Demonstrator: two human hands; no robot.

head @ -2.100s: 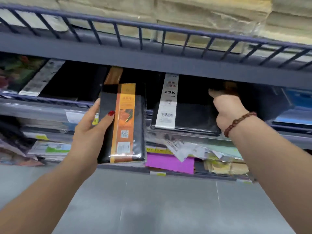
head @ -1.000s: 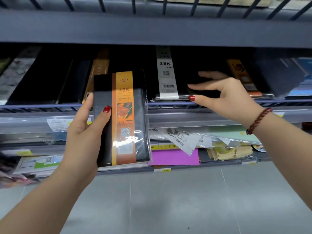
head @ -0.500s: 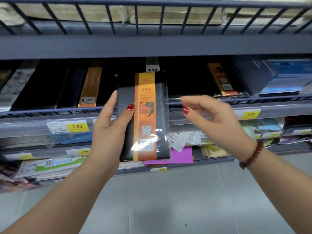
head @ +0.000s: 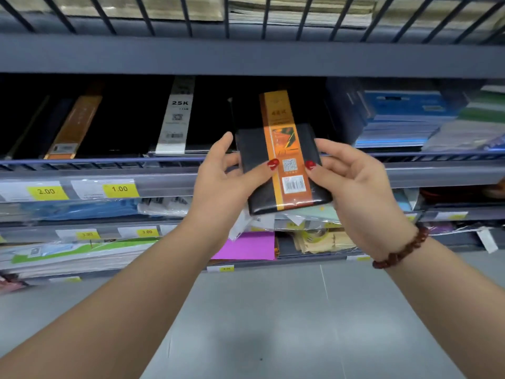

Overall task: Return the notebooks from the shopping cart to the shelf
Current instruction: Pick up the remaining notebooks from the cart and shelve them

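A black notebook (head: 262,173) with an orange band marked 48K is wrapped in clear plastic. My left hand (head: 224,179) grips its left edge and my right hand (head: 352,181) grips its right edge. Its far end reaches over the wire rail into the dark shelf (head: 246,60) opening, and its near end hangs out toward me. On that shelf lie other black notebooks: one with a white 25K band (head: 177,119) to the left, one with an orange band (head: 73,124) further left. The shopping cart is out of sight.
Blue and green stacked pads (head: 410,119) fill the shelf's right side. A wire rail (head: 82,161) runs along its front, with yellow price tags (head: 119,189) below. Lower shelves hold wrapped paper and a magenta sheet (head: 246,246). Grey floor lies beneath.
My right hand left the shelf and took hold of the notebook's right edge. Both hands carried the notebook to the right and pushed its far end into the shelf opening.
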